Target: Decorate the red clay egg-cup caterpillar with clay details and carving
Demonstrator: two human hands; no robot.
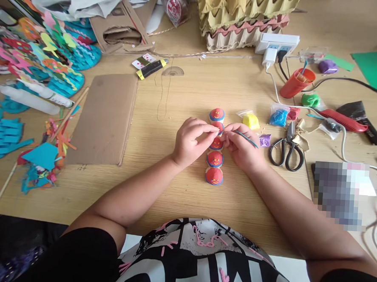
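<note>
Several small red domes with blue rims form a column on the table, and yellow smiling faces show on most of them. The nearest red dome (214,176) and the farthest red dome (217,114) lie outside my fingers. My left hand (191,140) is closed in a pinch over the second dome from the far end; what its fingertips hold is too small to make out. Opposite it, my right hand (243,147) grips a thin teal stick (248,138), its fingertips close to the left ones. Both hands partly cover that second dome.
Right of my hands lie scissors (286,149) and bags of yellow clay (251,120) and blue clay (278,116). A red cup (297,83) stands behind, near a power strip (277,43) with trailing cords. Cardboard (102,118) and paper scraps (43,162) lie left; egg trays (243,16) are stacked at back.
</note>
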